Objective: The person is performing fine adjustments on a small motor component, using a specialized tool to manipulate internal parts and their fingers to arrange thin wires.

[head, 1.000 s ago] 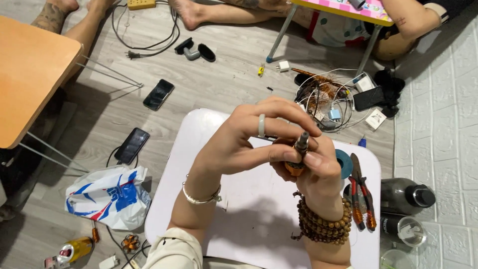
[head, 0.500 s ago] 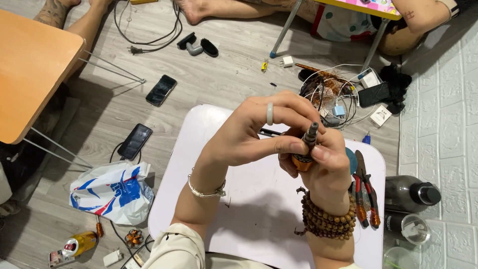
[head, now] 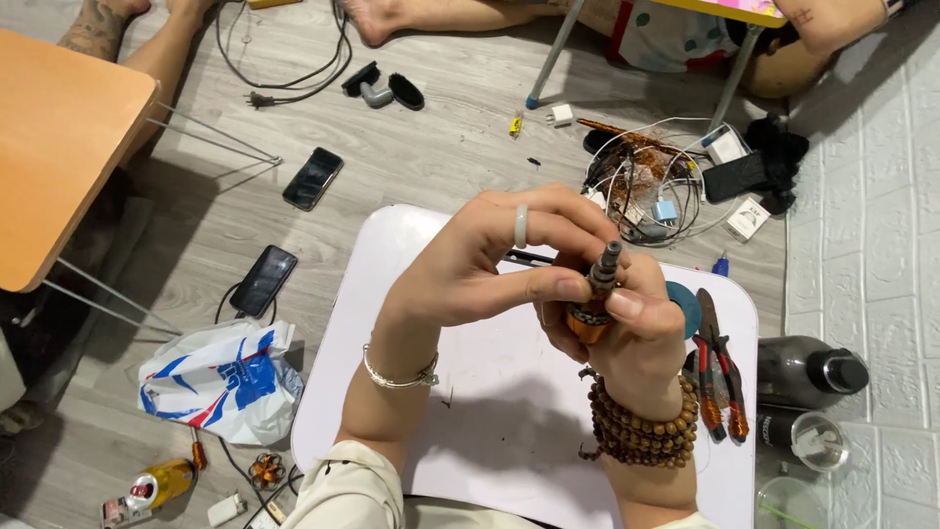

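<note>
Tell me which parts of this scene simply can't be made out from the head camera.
- Small copper-wound motor part with a grey shaft: its lower half is wrapped by the right hand and the left hand.
- Red-handled pliers: partly behind the right hand.
- Tangled wires: too small to sort.
- Dark bottle: contents not visible.
- People at the top: cut off by the edge.

- Grey wooden plank floor (head: 431,157).
- White brick-pattern wall (head: 881,216) on the right.
- Orange wooden table with thin metal legs (head: 54,147) on the left.
- White rounded table (head: 490,421) in the middle.
</note>
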